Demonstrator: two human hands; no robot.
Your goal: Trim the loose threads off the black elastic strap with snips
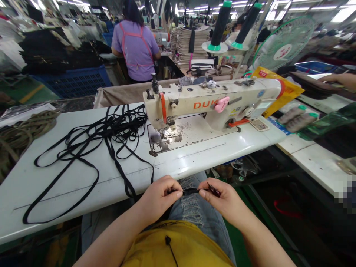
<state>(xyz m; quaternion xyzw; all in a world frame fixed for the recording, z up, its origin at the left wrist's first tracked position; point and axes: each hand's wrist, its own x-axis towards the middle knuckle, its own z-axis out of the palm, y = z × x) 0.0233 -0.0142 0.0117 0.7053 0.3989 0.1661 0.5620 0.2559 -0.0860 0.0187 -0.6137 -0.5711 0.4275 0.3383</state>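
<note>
The person sitting there has the left hand (161, 193) and right hand (226, 200) pinching a short black strip (190, 191) between them, low in the frame's centre. A small dark object (213, 189) pokes from the right fingers; black tape (111, 129) tangles across the surface (178, 163), left of centre.
</note>
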